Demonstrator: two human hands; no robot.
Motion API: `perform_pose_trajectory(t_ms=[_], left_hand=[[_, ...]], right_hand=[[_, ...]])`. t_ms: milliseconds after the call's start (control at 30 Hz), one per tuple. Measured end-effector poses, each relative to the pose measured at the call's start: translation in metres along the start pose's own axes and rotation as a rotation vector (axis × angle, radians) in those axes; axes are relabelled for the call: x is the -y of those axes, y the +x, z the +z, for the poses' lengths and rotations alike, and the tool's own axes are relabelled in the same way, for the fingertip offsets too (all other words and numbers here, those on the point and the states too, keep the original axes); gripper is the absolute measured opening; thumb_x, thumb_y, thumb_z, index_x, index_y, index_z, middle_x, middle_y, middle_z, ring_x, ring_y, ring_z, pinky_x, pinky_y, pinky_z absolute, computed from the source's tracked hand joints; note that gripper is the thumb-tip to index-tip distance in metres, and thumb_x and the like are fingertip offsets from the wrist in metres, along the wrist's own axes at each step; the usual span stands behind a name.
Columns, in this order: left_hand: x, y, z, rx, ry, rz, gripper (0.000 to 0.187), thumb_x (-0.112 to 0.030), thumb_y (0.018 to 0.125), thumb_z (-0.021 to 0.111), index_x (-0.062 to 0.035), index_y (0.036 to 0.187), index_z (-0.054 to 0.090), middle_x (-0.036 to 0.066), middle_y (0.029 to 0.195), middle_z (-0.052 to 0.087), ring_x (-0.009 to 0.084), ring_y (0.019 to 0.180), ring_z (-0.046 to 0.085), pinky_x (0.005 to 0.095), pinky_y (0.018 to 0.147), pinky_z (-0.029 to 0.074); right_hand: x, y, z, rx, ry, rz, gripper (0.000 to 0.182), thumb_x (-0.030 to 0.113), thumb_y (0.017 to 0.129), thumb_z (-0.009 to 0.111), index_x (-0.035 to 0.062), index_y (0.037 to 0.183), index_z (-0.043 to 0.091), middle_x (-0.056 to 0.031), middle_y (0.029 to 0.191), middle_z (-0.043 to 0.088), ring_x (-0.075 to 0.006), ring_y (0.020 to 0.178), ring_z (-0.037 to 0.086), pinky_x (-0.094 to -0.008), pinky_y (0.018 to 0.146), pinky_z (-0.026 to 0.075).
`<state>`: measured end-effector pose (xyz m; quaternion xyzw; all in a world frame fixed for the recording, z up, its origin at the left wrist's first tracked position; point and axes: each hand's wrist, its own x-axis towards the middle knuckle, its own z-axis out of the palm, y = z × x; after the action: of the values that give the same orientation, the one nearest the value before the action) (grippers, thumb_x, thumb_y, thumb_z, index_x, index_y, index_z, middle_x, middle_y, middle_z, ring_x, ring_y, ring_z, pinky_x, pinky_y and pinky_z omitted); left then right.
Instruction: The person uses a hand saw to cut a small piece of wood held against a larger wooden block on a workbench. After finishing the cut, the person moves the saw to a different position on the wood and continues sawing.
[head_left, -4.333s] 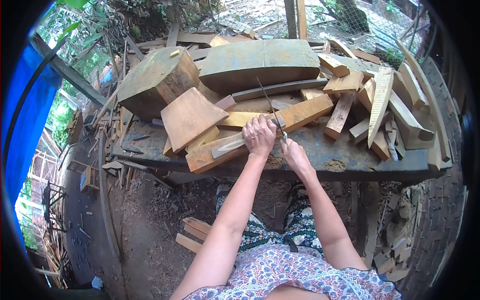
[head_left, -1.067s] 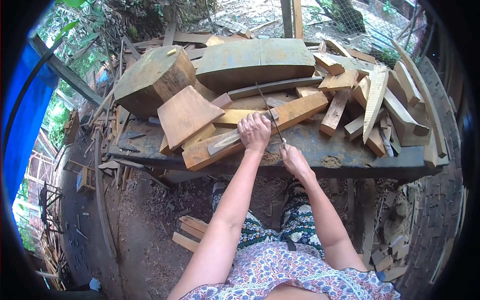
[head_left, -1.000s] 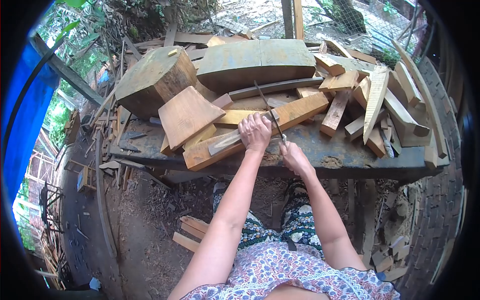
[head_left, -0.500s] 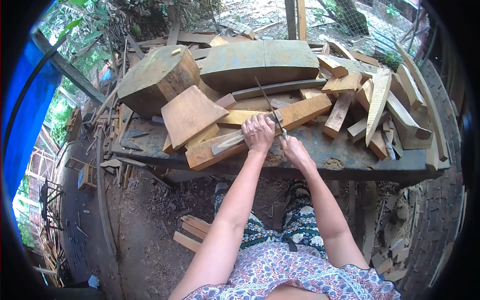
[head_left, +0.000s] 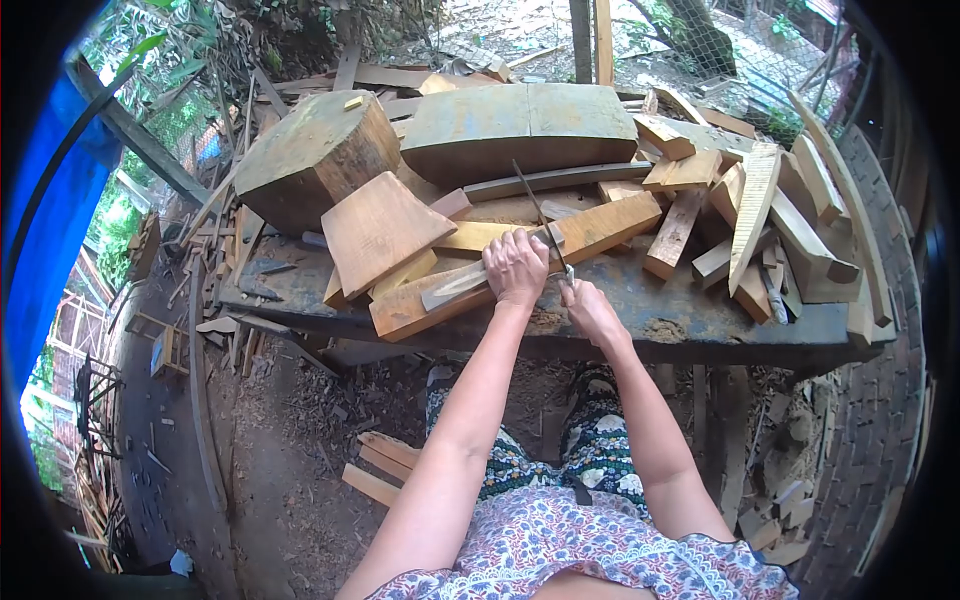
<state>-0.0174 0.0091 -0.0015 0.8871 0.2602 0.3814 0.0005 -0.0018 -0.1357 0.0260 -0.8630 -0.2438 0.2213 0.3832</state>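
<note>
My left hand [head_left: 517, 266] is wrapped over a short grey-brown wood strip [head_left: 455, 287], pressing it onto a thick wooden beam [head_left: 610, 225]. The beam lies slantwise on the workbench. My right hand [head_left: 592, 308] grips the handle of a saw [head_left: 535, 198], its thin dark blade seen nearly edge-on and pointing away from me. The blade crosses the strip near its right end, just beside my left hand. How deep it sits in the wood cannot be made out. A flared flat board [head_left: 385, 232] lies left of my left hand.
Behind the beam stand a large wood block [head_left: 515, 125] and a chunky stump [head_left: 310, 150]. Several offcuts [head_left: 755, 215] are heaped at the right of the workbench [head_left: 640, 300]. Loose wood pieces [head_left: 380, 468] lie on the chip-strewn ground by my legs.
My right hand and the saw have shifted slightly back toward me. My left hand stays in place on the strip.
</note>
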Motion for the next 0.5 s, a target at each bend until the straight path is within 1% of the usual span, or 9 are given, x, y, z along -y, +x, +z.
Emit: perform_pose_trajectory(t_ms=[67,233,367,433,500], left_hand=[[0.001,-0.001,0.001,0.017,0.0,-0.004,0.022,-0.026,0.084,0.048,-0.0073,0.081,0.06,0.011,0.083,0.062,0.0284,0.081,0.059,0.0415,0.078,0.043],[-0.001,0.0,0.0,0.012,0.017,0.004,0.021,-0.026,0.084,0.049,-0.0077,0.082,0.06,0.011,0.082,0.061,0.0285,0.081,0.059,0.0419,0.077,0.043],[-0.001,0.0,0.0,0.006,0.011,-0.006,0.021,-0.026,0.084,0.049,-0.0079,0.082,0.059,0.011,0.083,0.061,0.028,0.082,0.059,0.042,0.077,0.043],[0.0,0.001,0.001,0.0,0.011,-0.001,0.021,-0.026,0.084,0.049,-0.0078,0.082,0.059,0.01,0.082,0.061,0.028,0.082,0.059,0.042,0.077,0.043],[0.001,-0.001,0.001,0.001,0.01,0.005,0.021,-0.026,0.084,0.05,-0.0078,0.081,0.059,0.01,0.082,0.061,0.0279,0.082,0.059,0.0421,0.077,0.043]], right_hand=[[0.002,-0.002,0.002,0.022,0.017,0.014,0.039,0.03,0.098,0.044,-0.0043,0.095,0.061,-0.0334,0.092,0.06,-0.0491,0.097,0.056,-0.0555,0.08,0.044],[-0.011,-0.022,0.014,-0.068,-0.051,0.025,0.039,0.032,0.097,0.045,-0.0031,0.095,0.062,-0.0328,0.092,0.061,-0.0488,0.097,0.056,-0.0555,0.081,0.044],[-0.013,-0.011,0.007,-0.013,-0.04,0.004,0.04,0.033,0.097,0.044,-0.0033,0.095,0.061,-0.0328,0.093,0.061,-0.0486,0.097,0.056,-0.0552,0.081,0.044],[-0.004,-0.007,-0.001,-0.001,0.004,0.063,0.039,0.031,0.098,0.044,-0.0044,0.095,0.061,-0.033,0.093,0.061,-0.0483,0.097,0.056,-0.0549,0.082,0.044],[-0.003,-0.005,0.0,0.003,-0.004,0.052,0.04,0.031,0.098,0.044,-0.0045,0.095,0.061,-0.033,0.093,0.061,-0.0483,0.097,0.056,-0.0547,0.082,0.045]])
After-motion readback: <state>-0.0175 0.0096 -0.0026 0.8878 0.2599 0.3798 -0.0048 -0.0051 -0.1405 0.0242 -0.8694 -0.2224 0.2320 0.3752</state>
